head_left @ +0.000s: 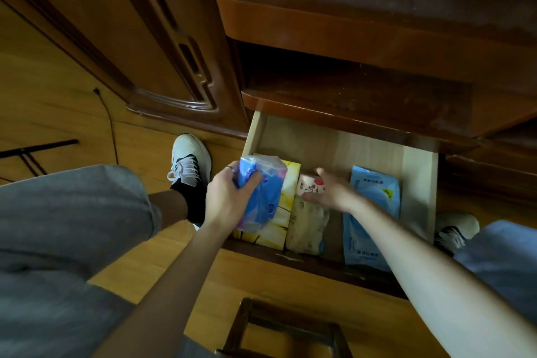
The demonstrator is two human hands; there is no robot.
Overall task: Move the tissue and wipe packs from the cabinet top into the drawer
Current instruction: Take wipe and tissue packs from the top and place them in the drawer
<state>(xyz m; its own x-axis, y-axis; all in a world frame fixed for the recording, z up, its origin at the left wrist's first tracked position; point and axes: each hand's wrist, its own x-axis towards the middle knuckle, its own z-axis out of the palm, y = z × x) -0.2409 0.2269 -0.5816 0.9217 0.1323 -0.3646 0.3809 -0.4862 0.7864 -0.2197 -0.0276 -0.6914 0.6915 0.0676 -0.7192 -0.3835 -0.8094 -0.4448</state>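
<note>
The pale wooden drawer (pixel 418 183) stands pulled out below the dark cabinet top (pixel 363 102). My left hand (pixel 225 197) grips a blue plastic-wrapped tissue pack (pixel 263 195) over the drawer's left side. Under it lies a yellow and white tissue pack (pixel 283 212). My right hand (pixel 328 189) holds a small pink and white pack (pixel 309 184) above a cream wipe pack (pixel 306 227) in the middle of the drawer. A light blue wipe pack (pixel 373 206) lies along the right side, partly hidden by my right forearm.
A wooden stool frame (pixel 279 328) stands on the floor just in front of the drawer. My white shoes (pixel 190 160) and grey trouser legs flank the drawer. A tall cabinet door (pixel 130 38) is on the left, and a cable (pixel 109 125) runs across the wooden floor.
</note>
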